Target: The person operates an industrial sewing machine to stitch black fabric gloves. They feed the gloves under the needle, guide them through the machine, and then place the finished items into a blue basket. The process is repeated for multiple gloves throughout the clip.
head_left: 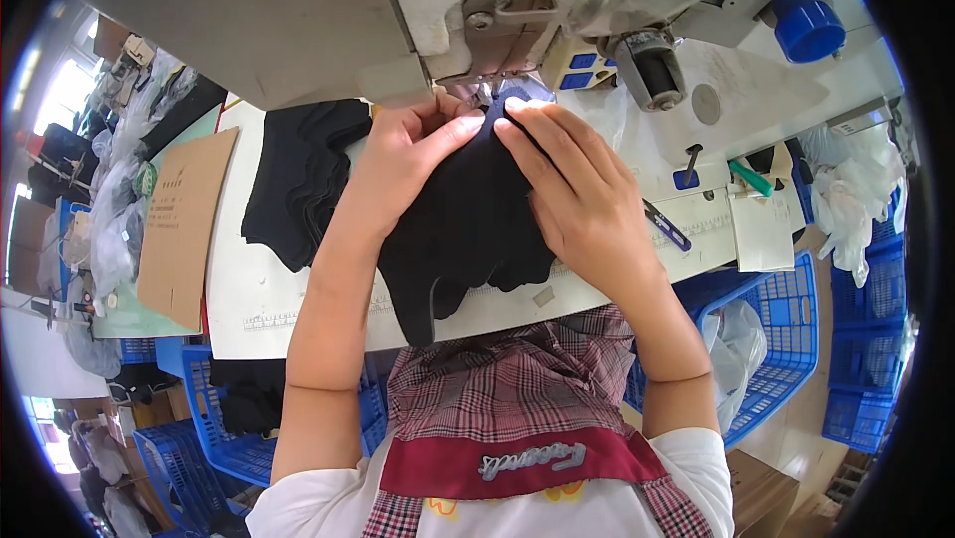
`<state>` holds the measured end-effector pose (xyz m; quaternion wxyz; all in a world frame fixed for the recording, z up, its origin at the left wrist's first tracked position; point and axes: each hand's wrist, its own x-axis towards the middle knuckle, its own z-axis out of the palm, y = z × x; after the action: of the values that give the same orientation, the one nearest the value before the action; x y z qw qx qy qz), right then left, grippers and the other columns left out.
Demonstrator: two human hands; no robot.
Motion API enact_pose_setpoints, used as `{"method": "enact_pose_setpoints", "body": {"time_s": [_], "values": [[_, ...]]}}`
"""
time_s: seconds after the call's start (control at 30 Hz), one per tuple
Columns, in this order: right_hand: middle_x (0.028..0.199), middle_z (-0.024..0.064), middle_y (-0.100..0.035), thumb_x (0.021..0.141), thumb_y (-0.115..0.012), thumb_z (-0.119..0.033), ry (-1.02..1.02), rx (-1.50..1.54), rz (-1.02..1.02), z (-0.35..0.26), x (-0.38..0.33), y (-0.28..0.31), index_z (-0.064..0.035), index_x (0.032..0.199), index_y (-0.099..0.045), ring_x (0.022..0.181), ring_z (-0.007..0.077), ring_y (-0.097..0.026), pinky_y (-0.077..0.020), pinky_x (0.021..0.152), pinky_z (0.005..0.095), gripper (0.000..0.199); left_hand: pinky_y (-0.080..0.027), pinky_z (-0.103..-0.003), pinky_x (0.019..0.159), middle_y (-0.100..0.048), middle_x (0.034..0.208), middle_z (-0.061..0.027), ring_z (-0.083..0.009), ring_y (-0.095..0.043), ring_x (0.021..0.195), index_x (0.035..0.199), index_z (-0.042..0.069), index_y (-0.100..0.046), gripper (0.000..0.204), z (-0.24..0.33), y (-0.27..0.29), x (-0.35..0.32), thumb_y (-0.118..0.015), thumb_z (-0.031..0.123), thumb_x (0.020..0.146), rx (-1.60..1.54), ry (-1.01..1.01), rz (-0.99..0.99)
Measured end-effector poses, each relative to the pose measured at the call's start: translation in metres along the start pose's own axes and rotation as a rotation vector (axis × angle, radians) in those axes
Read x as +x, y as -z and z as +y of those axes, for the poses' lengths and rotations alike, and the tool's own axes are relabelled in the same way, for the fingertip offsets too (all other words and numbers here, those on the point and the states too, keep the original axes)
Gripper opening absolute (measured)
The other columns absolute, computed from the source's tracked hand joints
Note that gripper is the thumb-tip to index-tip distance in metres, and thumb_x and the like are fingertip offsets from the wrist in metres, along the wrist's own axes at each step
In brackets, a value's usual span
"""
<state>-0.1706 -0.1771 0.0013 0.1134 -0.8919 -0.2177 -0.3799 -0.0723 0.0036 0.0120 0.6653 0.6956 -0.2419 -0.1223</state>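
Note:
A black fabric piece (463, 210) lies under the needle area of a sewing machine (507, 31), its lower end hanging over the table's front edge. My left hand (410, 150) pinches the fabric between thumb and fingers, just left of the lit needle area. On the right side of the same cloth my right hand (587, 190) lies with fingers stretched out, fingertips close to the needle. The needle itself is mostly hidden by the machine and my fingers. To the left of my left forearm rests a stack of black cut fabric pieces (298, 175).
A white worktable (261, 289) carries a ruler strip along its front. At right lie a dark snipping tool (668, 227) and a green-handled tool (750, 178). Brown cardboard (184, 225) sits at left. Blue crates (786, 329) stand below, one holding clear plastic bags (734, 354).

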Motion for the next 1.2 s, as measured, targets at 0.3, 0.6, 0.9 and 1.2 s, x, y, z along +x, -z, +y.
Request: {"method": "enact_pose_setpoints", "body": {"time_s": [0.3, 0.6, 0.9, 1.2], "values": [[0.118, 0.0161, -0.059, 0.068, -0.063, -0.003, 0.003, -0.035, 0.083, -0.002, 0.004, -0.007, 0.008, 0.114, -0.062, 0.111, 0.0317, -0.058, -0.0511, 0.094, 0.041, 0.048, -0.047, -0.025, 0.078, -0.066, 0.089, -0.0002, -0.0078, -0.059, 0.083, 0.094, 0.001, -0.065, 0.011, 0.008, 0.0, 0.003, -0.068, 0.01, 0.088, 0.016, 0.07, 0.011], [0.113, 0.0155, -0.059, 0.068, -0.063, -0.004, 0.015, -0.085, 0.115, -0.004, 0.006, -0.01, 0.0084, 0.111, -0.062, 0.106, 0.0313, -0.058, -0.051, 0.092, 0.0419, 0.045, -0.046, -0.022, 0.074, -0.066, 0.086, -0.001, -0.0071, -0.059, 0.078, 0.095, 0.001, -0.066, 0.015, -0.004, 0.004, 0.008, -0.067, 0.015, 0.09, 0.039, 0.034, -0.016], [0.111, 0.0148, -0.059, 0.068, -0.064, -0.006, 0.029, -0.087, 0.158, -0.004, 0.005, -0.011, 0.0054, 0.111, -0.065, 0.102, 0.0312, -0.059, -0.0517, 0.089, 0.0431, 0.044, -0.047, -0.02, 0.074, -0.063, 0.087, 0.0023, -0.0037, -0.057, 0.08, 0.101, 0.0, -0.065, 0.026, 0.017, 0.028, -0.001, -0.07, 0.024, 0.092, 0.052, 0.186, -0.258], [0.111, 0.013, -0.06, 0.067, -0.067, -0.004, 0.004, -0.072, 0.196, -0.005, -0.001, -0.018, 0.0023, 0.111, -0.067, 0.102, 0.0305, -0.06, -0.0522, 0.085, 0.0414, 0.045, -0.049, -0.02, 0.073, -0.066, 0.09, 0.0001, -0.0036, -0.06, 0.08, 0.106, -0.003, -0.065, 0.033, 0.005, 0.036, -0.009, -0.071, 0.027, 0.092, 0.006, 0.206, -0.274]]}}
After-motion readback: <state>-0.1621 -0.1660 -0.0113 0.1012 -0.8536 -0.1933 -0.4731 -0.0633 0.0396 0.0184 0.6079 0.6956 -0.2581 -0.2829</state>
